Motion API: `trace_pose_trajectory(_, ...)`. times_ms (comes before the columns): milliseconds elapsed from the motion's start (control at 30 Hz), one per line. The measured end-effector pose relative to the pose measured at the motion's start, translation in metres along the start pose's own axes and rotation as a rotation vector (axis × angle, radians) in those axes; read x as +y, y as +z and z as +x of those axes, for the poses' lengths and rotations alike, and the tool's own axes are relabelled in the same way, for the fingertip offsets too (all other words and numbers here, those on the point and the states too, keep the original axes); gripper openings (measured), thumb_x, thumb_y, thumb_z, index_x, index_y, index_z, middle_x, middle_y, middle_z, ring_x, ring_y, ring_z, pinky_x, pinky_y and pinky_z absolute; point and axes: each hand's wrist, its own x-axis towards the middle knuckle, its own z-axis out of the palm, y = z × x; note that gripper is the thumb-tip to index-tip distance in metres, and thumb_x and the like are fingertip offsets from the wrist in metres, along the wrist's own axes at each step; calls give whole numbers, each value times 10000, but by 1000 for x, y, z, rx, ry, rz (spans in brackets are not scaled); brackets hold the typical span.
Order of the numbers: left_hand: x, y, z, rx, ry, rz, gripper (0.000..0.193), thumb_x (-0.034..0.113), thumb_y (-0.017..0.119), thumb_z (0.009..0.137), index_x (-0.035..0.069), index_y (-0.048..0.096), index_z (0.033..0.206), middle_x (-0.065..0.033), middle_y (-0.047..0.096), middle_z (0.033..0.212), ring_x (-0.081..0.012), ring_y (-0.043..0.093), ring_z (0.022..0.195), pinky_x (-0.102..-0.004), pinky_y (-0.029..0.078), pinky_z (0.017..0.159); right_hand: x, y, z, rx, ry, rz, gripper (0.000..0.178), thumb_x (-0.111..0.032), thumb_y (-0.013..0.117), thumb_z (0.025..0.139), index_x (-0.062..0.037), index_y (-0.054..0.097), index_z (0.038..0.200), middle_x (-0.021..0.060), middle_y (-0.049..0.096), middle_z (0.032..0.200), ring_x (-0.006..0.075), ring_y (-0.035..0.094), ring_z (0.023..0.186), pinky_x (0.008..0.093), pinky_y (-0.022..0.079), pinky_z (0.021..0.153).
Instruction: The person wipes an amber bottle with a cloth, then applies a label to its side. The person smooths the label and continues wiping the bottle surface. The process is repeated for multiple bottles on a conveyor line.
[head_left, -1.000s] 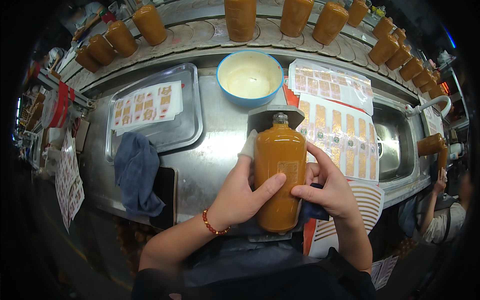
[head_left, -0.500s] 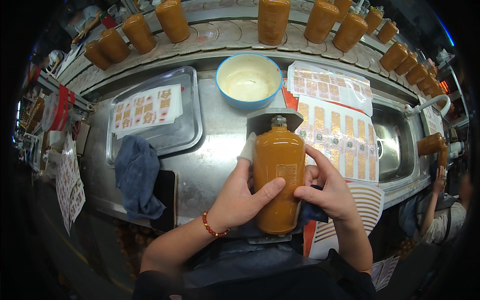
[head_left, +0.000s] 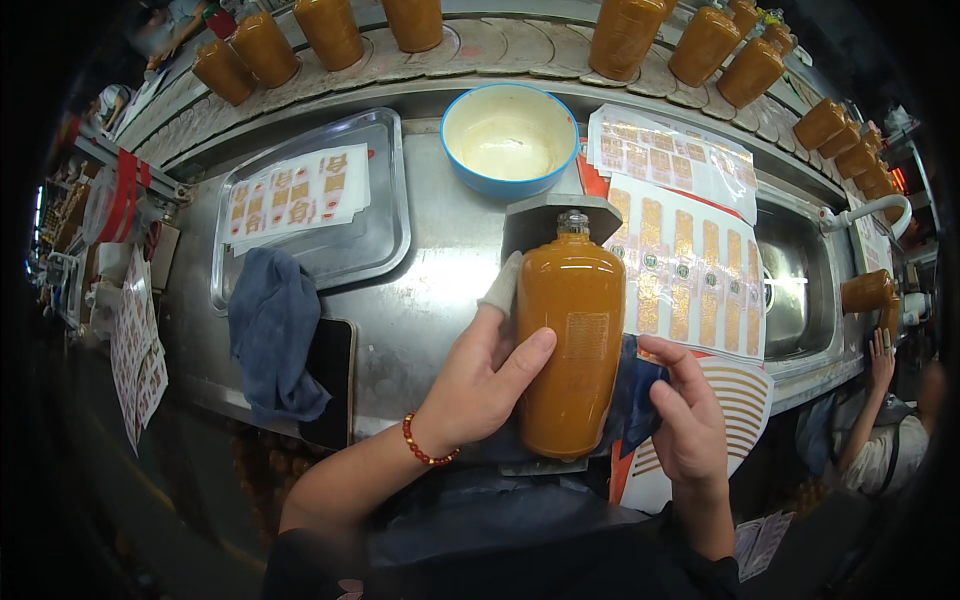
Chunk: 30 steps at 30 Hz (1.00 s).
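Observation:
An amber-brown bottle [head_left: 572,350] with a clear glass neck leans in front of me, its top beside a grey plate-like stand [head_left: 535,218]. My left hand [head_left: 487,375] grips its left side, thumb across the front; a whitish cover sits on one fingertip. A faint rectangular patch of lettering shows on the bottle's face. Off the bottle's right side is my right hand [head_left: 685,415], index finger and thumb apart, nothing visible between them. Dark blue material [head_left: 636,392] lies between that hand and the bottle; whether the fingers touch it is unclear.
Gold-patterned label sheets [head_left: 690,275] lie right, beside a sink [head_left: 790,285]. A blue-rimmed bowl [head_left: 510,140] stands behind the bottle. Left are a metal tray [head_left: 385,230] with sheets, a blue cloth [head_left: 272,335] and a dark flat object [head_left: 330,385]. Brown bottles [head_left: 328,35] line the conveyor [head_left: 480,50].
My right hand has come off the bottle and moved right, uncovering more dark blue material. My left hand still holds the bottle. The conveyor bottles have shifted to the right.

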Motion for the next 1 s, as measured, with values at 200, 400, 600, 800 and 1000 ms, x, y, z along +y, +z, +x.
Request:
trace_pose_trajectory(200,-4,2,-7,-2,89,88,758,149,598,1032,-47,134,1598,-178,326,1595,-245,357,1466,-387,306,1196,12,1,-25,-83,-42,-87,400,109,683,871,8,507,1216,79,572,1155,113,589,1055,254,488,925)
trace_pose_trajectory(400,-6,5,-7,5,121,152,825,153,656,995,-50,129,1597,-199,342,1579,-255,361,1463,-390,306,1195,9,8,-24,-81,-51,-145,372,90,692,877,-7,515,1189,67,586,1110,102,587,1009,241,481,885)
trace_pose_trajectory(600,-6,6,-8,14,113,167,847,150,673,980,-54,126,1595,-205,362,1559,-262,375,1453,-388,314,1188,10,7,-20,-114,-76,-201,373,72,699,883,-14,520,1198,63,583,1112,102,584,1011,247,475,896)
trace_pose_trajectory(800,-6,7,-8,22,117,186,834,148,668,982,-56,137,1591,-207,383,1544,-261,386,1444,-386,314,1185,11,7,-18,-114,-50,-177,372,59,707,883,-14,522,1197,55,587,1100,100,577,1021,248,472,903)
trace_pose_trajectory(1000,-5,6,-8,15,129,181,819,153,667,986,-53,152,1588,-208,385,1541,-264,390,1441,-388,313,1185,10,8,-17,-117,-50,-176,367,56,708,885,-13,524,1196,54,587,1101,98,576,1025,248,471,911)
